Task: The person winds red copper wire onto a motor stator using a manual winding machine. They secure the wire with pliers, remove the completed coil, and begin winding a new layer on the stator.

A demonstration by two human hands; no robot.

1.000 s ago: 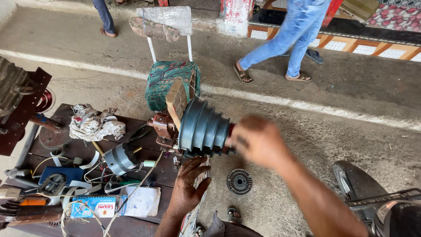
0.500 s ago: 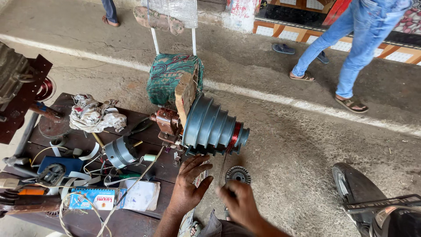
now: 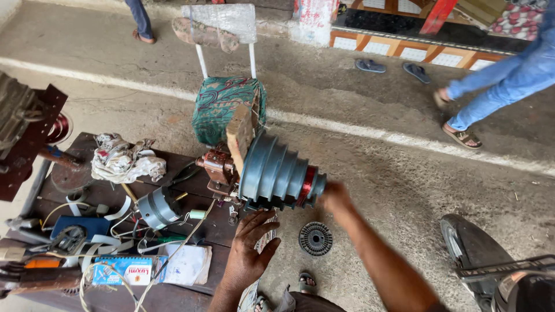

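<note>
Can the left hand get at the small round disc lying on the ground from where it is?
Probably yes. The left hand sits open under the stepped cone, and the disc lies uncovered just beside it, with nothing between them.

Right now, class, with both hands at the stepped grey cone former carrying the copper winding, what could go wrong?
1. The right hand is at the tip of the stepped grey cone former, beside the red copper winding; fingers might get caught if it turns.
2. The former overhangs the dark wooden table edge, so the rig could tip.
3. The loose wires could snag the left hand.
</note>
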